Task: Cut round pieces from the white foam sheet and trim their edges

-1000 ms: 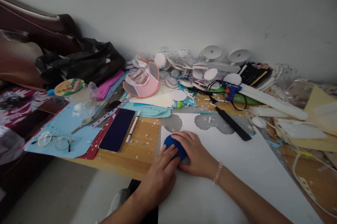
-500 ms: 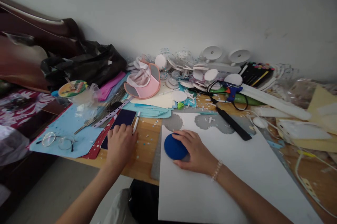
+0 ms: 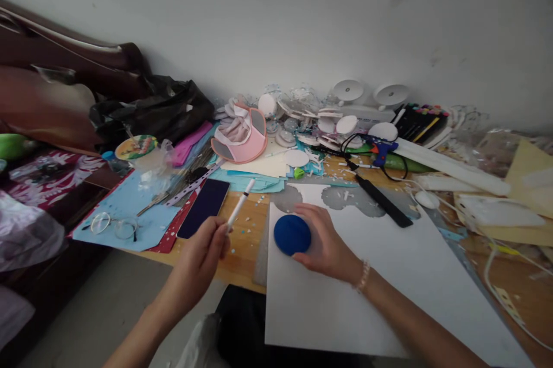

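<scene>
My left hand [image 3: 207, 250] is closed around a white pen [image 3: 240, 205], which points up and to the right above the wooden table. On the white board [image 3: 345, 299] lies a blue disc [image 3: 292, 235]. My right hand [image 3: 326, 244] curves around the right side of this disc, thumb at its lower edge and fingers near its upper right, spread apart. A dark phone [image 3: 204, 208] rests on the table left of the pen. Rounded cut-outs show along the board's far edge, over a grey mat [image 3: 345, 200].
Glasses [image 3: 125, 228] lie on blue sheets at the left, near a lidded cup [image 3: 136, 148]. A pink visor [image 3: 246, 146] and white discs stand behind. Right of them are a blue glue gun [image 3: 382, 149], a black strap-like object [image 3: 384, 204] and white cables.
My left hand has picked up the pen from beside the phone and raised it. My right hand's fingers have moved off the top of the disc to its side. The view has shifted slightly.
</scene>
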Action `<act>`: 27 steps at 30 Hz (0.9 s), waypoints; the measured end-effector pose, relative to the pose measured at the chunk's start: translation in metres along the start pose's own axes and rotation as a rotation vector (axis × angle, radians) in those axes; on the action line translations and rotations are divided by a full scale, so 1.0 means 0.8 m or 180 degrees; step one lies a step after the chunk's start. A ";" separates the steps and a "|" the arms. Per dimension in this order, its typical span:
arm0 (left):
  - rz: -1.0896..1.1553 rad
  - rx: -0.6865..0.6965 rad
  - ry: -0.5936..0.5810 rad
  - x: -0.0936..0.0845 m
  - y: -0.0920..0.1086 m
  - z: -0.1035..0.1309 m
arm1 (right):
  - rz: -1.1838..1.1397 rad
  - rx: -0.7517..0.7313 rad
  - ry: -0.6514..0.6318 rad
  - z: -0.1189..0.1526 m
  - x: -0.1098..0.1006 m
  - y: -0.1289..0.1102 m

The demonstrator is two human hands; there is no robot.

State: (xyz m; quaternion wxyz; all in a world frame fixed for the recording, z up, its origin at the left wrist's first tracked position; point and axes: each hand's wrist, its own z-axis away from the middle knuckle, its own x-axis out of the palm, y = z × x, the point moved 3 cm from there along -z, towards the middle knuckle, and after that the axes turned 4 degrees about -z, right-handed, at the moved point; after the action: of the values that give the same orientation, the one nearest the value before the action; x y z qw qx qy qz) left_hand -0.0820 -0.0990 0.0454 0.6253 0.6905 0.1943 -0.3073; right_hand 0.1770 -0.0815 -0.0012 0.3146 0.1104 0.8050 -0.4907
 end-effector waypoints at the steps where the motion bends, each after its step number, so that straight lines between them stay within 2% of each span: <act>1: 0.0114 0.0059 -0.0202 0.005 0.011 0.007 | -0.0359 0.0123 0.0090 -0.001 -0.001 -0.011; 3: 0.0173 0.0242 -0.0654 0.015 0.034 0.017 | -0.1175 0.0371 0.0031 -0.004 0.002 -0.038; 6: 0.0149 0.0562 -0.1225 0.027 0.063 0.023 | -0.2248 0.0948 -0.0518 -0.007 0.014 -0.079; 8: 0.0044 0.0795 -0.1417 0.030 0.074 0.022 | -0.2759 0.1248 -0.0609 -0.007 0.015 -0.099; 10: -0.0166 0.1016 -0.1489 0.031 0.078 0.021 | -0.3025 0.1327 -0.0541 -0.006 0.009 -0.110; 14: -0.0422 0.1306 -0.1562 0.026 0.080 0.025 | -0.3054 0.1327 -0.0630 0.005 -0.012 -0.119; 18: -0.0351 0.1418 -0.1858 0.019 0.095 0.036 | -0.2721 0.1267 -0.0925 0.018 -0.025 -0.135; 21: -0.0107 0.1331 -0.2199 0.014 0.106 0.043 | -0.2175 0.0873 -0.1044 0.028 -0.030 -0.148; 23: 0.0245 0.1054 -0.2489 0.010 0.101 0.047 | -0.1846 0.0533 -0.1140 0.038 -0.039 -0.147; 25: 0.0760 0.0585 -0.2677 0.002 0.079 0.051 | -0.1468 0.0364 -0.0825 0.051 -0.062 -0.131; 26: 0.1054 0.0316 -0.2710 -0.004 0.061 0.054 | -0.1312 0.0338 -0.0327 0.057 -0.081 -0.119; 27: 0.1362 -0.0078 -0.2407 -0.012 0.039 0.055 | -0.0879 0.0472 0.0449 0.063 -0.105 -0.103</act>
State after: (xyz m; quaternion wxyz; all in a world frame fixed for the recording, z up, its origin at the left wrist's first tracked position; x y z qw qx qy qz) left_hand -0.0765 -0.1457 0.0739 0.7103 0.5466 -0.1923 -0.3997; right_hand 0.2220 -0.1544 0.0937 0.1779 0.0558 0.7942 -0.5783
